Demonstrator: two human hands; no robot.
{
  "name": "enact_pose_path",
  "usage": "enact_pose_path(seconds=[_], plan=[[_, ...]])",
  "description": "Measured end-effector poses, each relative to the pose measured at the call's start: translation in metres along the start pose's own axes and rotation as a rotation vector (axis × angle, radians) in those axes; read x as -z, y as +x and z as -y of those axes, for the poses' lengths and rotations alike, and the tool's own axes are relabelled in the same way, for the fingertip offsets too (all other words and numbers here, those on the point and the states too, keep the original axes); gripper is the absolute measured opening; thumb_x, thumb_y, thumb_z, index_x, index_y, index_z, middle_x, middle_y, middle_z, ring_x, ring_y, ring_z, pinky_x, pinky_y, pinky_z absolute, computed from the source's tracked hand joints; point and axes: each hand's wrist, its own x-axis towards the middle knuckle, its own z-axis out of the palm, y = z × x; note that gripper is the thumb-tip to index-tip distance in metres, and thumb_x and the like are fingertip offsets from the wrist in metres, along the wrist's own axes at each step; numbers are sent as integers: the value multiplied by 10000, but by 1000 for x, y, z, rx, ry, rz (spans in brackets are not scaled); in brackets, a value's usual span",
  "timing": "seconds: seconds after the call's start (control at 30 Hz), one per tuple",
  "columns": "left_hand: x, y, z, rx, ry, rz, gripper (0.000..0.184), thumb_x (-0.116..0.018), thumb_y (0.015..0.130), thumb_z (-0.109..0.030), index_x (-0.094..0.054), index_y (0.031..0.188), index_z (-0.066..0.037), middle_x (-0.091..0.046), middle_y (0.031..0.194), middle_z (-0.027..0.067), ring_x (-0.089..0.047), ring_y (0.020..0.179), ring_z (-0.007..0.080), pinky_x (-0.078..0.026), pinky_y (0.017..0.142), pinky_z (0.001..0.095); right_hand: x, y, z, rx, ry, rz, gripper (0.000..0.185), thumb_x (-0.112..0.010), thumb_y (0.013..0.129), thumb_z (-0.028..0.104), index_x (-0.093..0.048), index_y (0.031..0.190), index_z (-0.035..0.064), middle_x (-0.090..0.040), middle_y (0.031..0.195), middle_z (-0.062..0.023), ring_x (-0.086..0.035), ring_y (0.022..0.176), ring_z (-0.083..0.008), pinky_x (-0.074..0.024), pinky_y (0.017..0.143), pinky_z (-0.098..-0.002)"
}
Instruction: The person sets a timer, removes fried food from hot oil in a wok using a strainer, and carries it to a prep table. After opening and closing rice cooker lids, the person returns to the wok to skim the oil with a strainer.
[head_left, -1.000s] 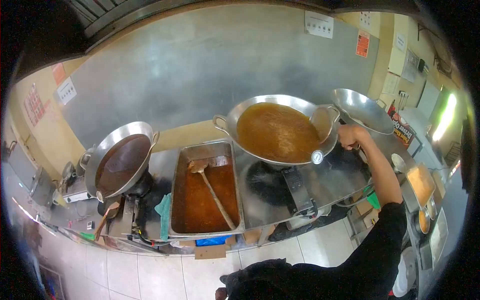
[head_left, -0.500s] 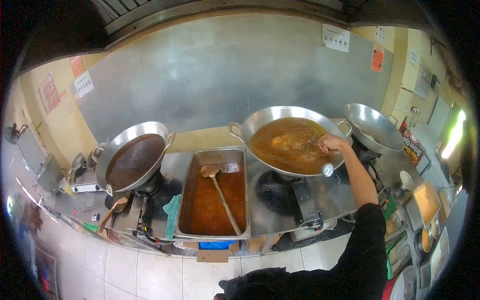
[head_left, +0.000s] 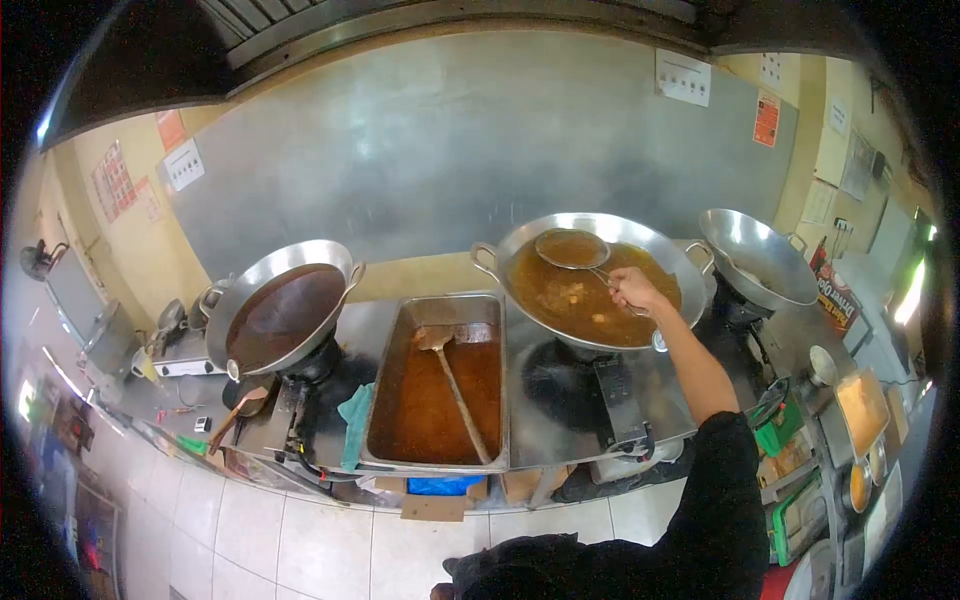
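My right hand (head_left: 634, 291) is closed round the handle of a round strainer (head_left: 572, 249). The strainer's bowl is over the back of the large wok (head_left: 650, 229), which holds brown oil with a few pale pieces in it. A round dial thermometer (head_left: 659, 341) sits on that wok's front rim. Only a small part of my left hand (head_left: 442, 592) shows at the bottom edge, beside the black clothing, and its fingers cannot be made out.
A wok of dark liquid (head_left: 290, 312) stands at the left. Between the woks, a deep metal tray (head_left: 373, 430) holds reddish-brown sauce and a long-handled spatula (head_left: 452, 385). Another wok (head_left: 757, 255) is at the right, near a shelf with trays (head_left: 861, 412). A teal cloth (head_left: 355, 420) hangs at the counter edge.
My right hand has moved left from the wok's right side, bringing the strainer across to the back of the wok. Pale pieces now show in the oil. The view has shifted slightly.
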Motion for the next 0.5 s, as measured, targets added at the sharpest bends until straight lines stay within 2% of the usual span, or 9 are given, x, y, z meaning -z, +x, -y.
enact_pose_path(seconds=[0.37,0.43,0.5], plan=[[-3,-11,6,14,-16,-12,248,-553,754,-282,-650,820,-64,-638,788,162,-619,760,317,-486,669,397,-25,-11,-11,82,21,-9,150,-438,902,66,-468,760,28,-458,632,-32,-387,434,-68,-300,370,-208],[-2,-12,8,12,-17,-11,248,-555,753,-283,-650,821,-64,-638,787,162,-619,758,317,-486,669,397,-30,-15,-7,97,106,-60,159,-442,862,44,-487,718,-4,-468,595,-54,-420,431,-116,-333,400,-271],[-3,-15,8,13,-17,-11,248,-556,753,-283,-650,821,-64,-638,786,162,-619,756,316,-486,668,396,-32,-20,-1,103,142,-73,147,-442,866,45,-485,734,-1,-471,609,-53,-423,436,-112,-331,397,-268]])
